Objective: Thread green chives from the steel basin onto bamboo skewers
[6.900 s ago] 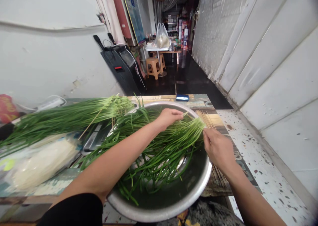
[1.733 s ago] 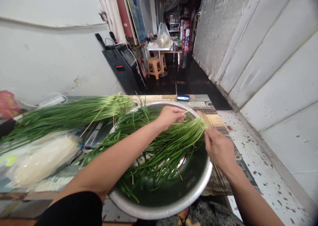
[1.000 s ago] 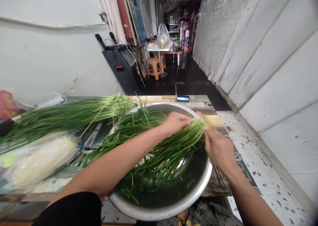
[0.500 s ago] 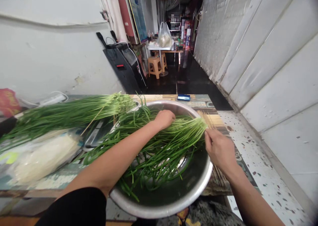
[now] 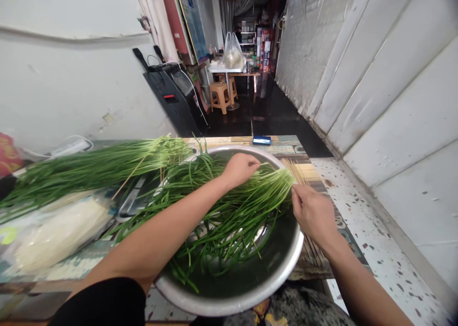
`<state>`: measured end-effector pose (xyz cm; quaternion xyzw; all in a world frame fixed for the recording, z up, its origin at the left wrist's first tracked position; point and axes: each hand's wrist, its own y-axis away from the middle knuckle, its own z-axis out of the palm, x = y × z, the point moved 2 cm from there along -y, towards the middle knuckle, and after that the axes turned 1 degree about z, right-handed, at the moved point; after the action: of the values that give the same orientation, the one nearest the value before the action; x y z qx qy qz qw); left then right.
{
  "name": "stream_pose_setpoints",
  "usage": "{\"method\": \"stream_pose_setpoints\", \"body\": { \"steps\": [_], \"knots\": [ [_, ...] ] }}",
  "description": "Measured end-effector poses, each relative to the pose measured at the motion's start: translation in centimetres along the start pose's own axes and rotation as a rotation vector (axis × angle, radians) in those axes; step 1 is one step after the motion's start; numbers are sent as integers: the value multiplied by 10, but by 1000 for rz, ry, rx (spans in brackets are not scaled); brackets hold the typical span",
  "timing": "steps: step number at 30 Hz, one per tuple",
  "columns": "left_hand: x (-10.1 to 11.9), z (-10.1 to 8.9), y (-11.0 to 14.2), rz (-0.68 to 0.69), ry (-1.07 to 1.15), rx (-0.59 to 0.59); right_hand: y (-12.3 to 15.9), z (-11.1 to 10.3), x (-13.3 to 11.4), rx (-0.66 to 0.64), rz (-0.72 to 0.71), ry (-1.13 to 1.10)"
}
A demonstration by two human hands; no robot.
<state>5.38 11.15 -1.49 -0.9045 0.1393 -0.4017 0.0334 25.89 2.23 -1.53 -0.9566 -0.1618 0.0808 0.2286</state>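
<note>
A bundle of garlic chives [image 5: 243, 211] lies in a wide metal basin [image 5: 275, 288], its pale cut ends gathered at the right rim. My left hand [image 5: 240, 169] reaches across the leaves, thumb and fingers pinched together at a thin stalk near the back of the bundle. At the pale ends, my right hand [image 5: 317, 216] is closed, its thumb and forefinger against them; whatever sits inside those fingers is hidden. Thin bamboo skewers [image 5: 302, 171] lie on the table beside the basin, partly under my right hand.
More chives [image 5: 96, 168] are heaped on the table to the left. In front of them are a plastic bag of something pale [image 5: 64, 233] and a dark tray [image 5: 134, 197]. A small blue box [image 5: 262, 140] sits behind the basin. Walls [image 5: 404, 101] flank the passage.
My left hand has shifted slightly up and toward the right along the bundle, its fingers now more plainly pinched. My right hand stays at the pale ends. The whole view has slid a little.
</note>
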Motion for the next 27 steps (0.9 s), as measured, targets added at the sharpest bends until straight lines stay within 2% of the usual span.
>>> {"method": "stream_pose_setpoints", "body": {
  "steps": [4,9,19,27],
  "knots": [
    [-1,10,1,-123,296,32,-1,-1,0,-20,6,4],
    [1,19,3,-177,484,80,-1,-1,-1,-38,11,-8],
    [1,21,4,-231,529,119,0,0,0,-26,8,-17],
    [-4,21,3,-194,474,131,0,-1,0,-39,17,-24]
  ]
}}
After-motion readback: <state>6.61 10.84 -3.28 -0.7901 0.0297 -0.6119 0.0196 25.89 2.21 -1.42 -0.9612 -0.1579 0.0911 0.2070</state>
